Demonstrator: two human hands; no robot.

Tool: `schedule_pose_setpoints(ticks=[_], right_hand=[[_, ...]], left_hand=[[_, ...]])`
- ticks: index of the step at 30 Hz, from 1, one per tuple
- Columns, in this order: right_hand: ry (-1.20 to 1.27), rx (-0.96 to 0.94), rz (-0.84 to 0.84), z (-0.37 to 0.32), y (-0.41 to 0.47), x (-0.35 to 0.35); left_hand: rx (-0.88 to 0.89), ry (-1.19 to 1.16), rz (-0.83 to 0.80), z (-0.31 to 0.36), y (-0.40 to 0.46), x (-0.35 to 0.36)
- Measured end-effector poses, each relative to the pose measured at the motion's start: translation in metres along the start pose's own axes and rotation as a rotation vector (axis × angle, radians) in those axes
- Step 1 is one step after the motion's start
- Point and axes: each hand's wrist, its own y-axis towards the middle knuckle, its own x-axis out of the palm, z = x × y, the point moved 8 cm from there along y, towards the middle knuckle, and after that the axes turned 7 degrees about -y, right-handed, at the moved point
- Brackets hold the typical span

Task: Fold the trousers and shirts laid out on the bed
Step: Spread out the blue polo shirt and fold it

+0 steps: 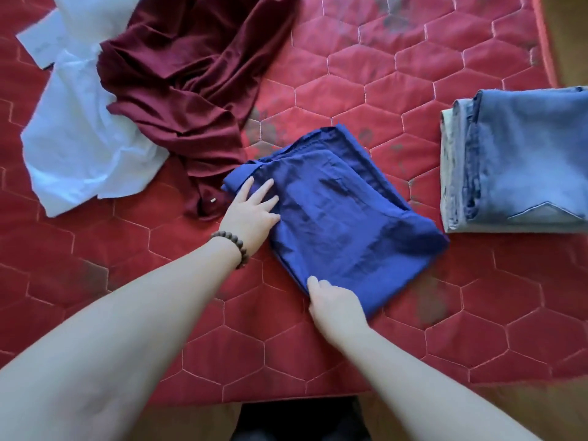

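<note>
Folding looks roughly half done, judging by how the clothes lie on the bed (381,74). Under both hands sits the blue garment (343,211), already brought down to a compact, slightly skewed rectangle; I can't say for sure whether it is a shirt or trousers, though a collar-like edge shows just beyond the left hand's fingertips. The left hand (251,211), with a beaded bracelet (234,246) on its wrist, lies flat on the near-left part of the bundle, fingers straight and spread, pressing the cloth down. The right hand (337,300) is at the bundle's nearest corner, its thumb on top of the fabric and its fingers out of sight, seemingly tucked at or under the edge, so it appears to be pinching that corner, though I can't fully confirm the grip.

Well off to the right of the right hand rests a neat stack of folded denim (521,167), which I take as finished trousers. Beyond and to the left of the left hand, a maroon garment (178,90) lies crumpled, touching the blue bundle's far-left edge, and it overlaps a white garment (79,138) spread loosely farther left. Those two still need folding; the blue piece seems to need only a final smoothing or squaring up.
</note>
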Motion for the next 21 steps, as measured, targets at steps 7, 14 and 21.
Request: schedule_pose_setpoints(ticks=[7, 14, 21], right_hand=[[0.196, 0.139, -0.034, -0.014, 0.017, -0.01], [0.173, 0.445, 0.103, 0.126, 0.083, -0.036], [0.649, 0.435, -0.085, 0.16, 0.117, -0.009]], left_hand=[[-0.175, -0.072, 0.196, -0.015, -0.023, -0.022], [-0.711, -0.819, 0.291, -0.027, -0.045, 0.01], [-0.728, -0.961, 0.292, -0.039, -0.021, 0.025]])
